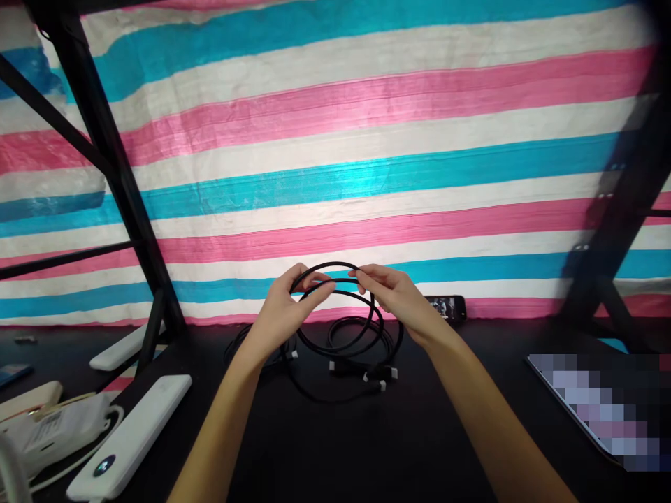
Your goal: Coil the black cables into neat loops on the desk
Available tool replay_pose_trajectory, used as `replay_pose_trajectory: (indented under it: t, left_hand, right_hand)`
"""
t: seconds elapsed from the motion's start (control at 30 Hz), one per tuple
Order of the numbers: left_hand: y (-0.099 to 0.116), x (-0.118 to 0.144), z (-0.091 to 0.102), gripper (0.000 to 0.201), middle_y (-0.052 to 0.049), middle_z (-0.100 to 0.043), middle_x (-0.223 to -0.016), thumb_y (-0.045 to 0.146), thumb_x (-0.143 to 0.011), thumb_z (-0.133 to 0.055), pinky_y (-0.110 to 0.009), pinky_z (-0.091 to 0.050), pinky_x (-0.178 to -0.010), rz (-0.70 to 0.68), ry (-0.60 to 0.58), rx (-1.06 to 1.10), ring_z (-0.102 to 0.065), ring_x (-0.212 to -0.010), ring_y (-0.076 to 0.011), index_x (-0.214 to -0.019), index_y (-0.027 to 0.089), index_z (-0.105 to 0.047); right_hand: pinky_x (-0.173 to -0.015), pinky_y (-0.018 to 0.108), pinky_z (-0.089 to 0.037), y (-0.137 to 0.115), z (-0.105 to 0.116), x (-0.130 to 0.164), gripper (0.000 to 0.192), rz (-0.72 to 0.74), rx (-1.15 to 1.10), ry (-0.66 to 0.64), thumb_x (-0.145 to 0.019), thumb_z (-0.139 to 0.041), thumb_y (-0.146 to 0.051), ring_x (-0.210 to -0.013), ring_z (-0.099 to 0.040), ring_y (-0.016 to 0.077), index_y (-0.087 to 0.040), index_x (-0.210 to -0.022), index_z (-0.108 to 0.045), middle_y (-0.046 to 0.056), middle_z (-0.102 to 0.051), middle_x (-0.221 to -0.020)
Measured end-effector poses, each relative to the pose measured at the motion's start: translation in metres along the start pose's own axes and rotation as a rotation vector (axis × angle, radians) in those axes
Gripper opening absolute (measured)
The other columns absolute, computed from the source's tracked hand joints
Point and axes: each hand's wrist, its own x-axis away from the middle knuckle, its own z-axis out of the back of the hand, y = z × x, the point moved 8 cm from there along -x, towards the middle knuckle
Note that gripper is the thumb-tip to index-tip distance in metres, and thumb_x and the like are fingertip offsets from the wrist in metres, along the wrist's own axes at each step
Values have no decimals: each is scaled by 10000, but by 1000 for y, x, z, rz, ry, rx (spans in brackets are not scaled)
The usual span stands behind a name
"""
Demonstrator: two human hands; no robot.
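Between my hands a black cable hangs in several round loops above the dark table. My left hand is closed around the left side of the loops, thumb across the front. On the right, my right hand pinches the same loops near their top between thumb and fingers. One end of a cable, with a light metal plug, lies on the table below. Behind the held loops rest more coiled black cables, with several plugs showing. Where the loops overlap, I cannot tell which strand belongs to which cable.
White power banks and a white power strip with cords lie at the left. A black phone leans at the back; a pixelated flat device lies right. Black metal posts frame the striped sheet.
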Motion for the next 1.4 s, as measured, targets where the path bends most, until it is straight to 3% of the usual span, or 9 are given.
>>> replay_pose_trajectory:
  t: [0.1,0.3,0.4,0.53,0.7,0.83,0.93,1.1,1.4]
  left_hand:
    - [-1,-1,5,402,5,-555,-692,329,-702,-731,-268,-438,-717,-41,-11,-90,-625,-820,-194,-614,199,-361]
    - [8,1,17,129,68,-351,-533,239,-711,-700,-244,-381,-570,-101,33,-263,-473,-543,-114,-708,181,-585]
    - [20,4,19,233,22,-507,-595,198,-707,-684,-253,-410,-606,-188,91,-182,-527,-613,-131,-563,186,-502]
    - [31,8,16,398,-34,-634,-735,173,-704,-681,-258,-422,-612,-280,124,-165,-581,-683,-148,-469,184,-360]
    - [30,9,13,332,-34,-653,-767,141,-722,-662,-250,-445,-623,-285,124,-163,-602,-712,-151,-482,185,-436]
    - [27,8,12,336,-25,-648,-756,157,-729,-680,-245,-448,-629,-289,111,-150,-596,-692,-138,-485,181,-450]
    - [25,7,8,361,-25,-643,-755,168,-726,-687,-250,-451,-640,-277,87,-127,-597,-697,-140,-482,180,-421]
    - [24,7,1,361,-34,-651,-737,128,-719,-635,-257,-452,-635,-267,64,-84,-595,-684,-144,-464,182,-384]
    - [23,7,0,372,-72,-626,-906,237,-700,-690,-292,-460,-731,-207,42,-107,-594,-838,-187,-478,181,-397]
  right_hand:
    - [-423,233,-131,-1,-2,4,319,-78,-138,-39,-776,-655,-446,-456,-228,33,-165,-925,-670,-18,-544,-705]
    - [-361,205,-72,-7,-12,13,360,-162,-323,-241,-796,-655,-440,-369,-196,-1,-175,-1039,-657,-3,-613,-692]
    - [-311,202,-105,-1,-23,20,421,-233,-303,-415,-872,-525,-518,-280,-283,17,-179,-1101,-624,-5,-625,-619]
    - [-343,195,-255,6,-26,21,419,-216,-132,-455,-870,-517,-549,-275,-382,42,-154,-836,-653,-43,-538,-482]
    - [-498,240,-365,2,-27,24,460,-119,120,-539,-842,-524,-585,-468,-501,102,-169,-802,-716,-11,-551,-551]
    - [-662,274,-408,-4,-24,22,353,22,261,-536,-739,-683,-529,-813,-561,186,-219,-896,-746,47,-635,-917]
    - [-813,309,-403,-8,-31,22,460,70,64,-588,-830,-536,-601,-951,-543,203,-215,-994,-724,70,-635,-1068]
    - [-752,285,-439,-8,-53,31,668,-152,-484,-715,-856,-338,-703,-760,-584,157,-148,-987,-687,84,-666,-891]
    - [-533,187,-392,3,-60,22,203,-393,-798,-498,-784,-655,-321,-525,-469,67,-141,-713,-596,-17,-542,-610]
